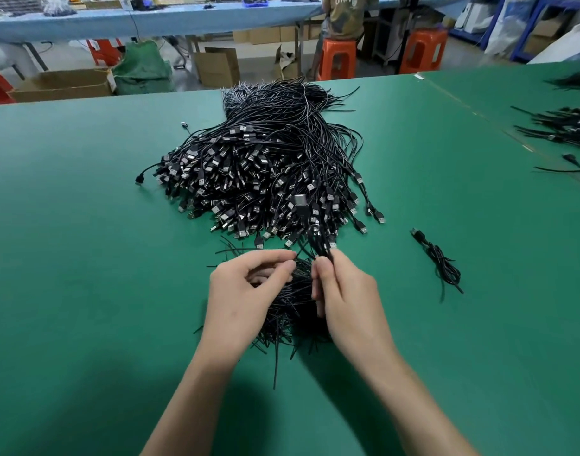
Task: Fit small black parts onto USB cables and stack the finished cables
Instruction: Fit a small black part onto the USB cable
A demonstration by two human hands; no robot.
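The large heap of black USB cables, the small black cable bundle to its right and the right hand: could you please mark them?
Heap of black USB cables (265, 179), head view, its plug ends.
Small black cable bundle (445, 266), head view, its tangled middle.
Right hand (345, 291), head view, its back.

Factory workshop: cable heap (265, 166), green bench (84, 225)

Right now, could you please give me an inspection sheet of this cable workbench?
Surface: green table, seam line at right.
Job's things: large pile of USB cables; heap of thin black parts beneath the hands.
Clutter: one coiled cable lying apart, right.
Grippers: left hand fingertips pinched, contents unclear; right hand grips a raised cable.
Cables: further bundles at far right.
Surroundings: orange stools, cardboard boxes, a seated person.
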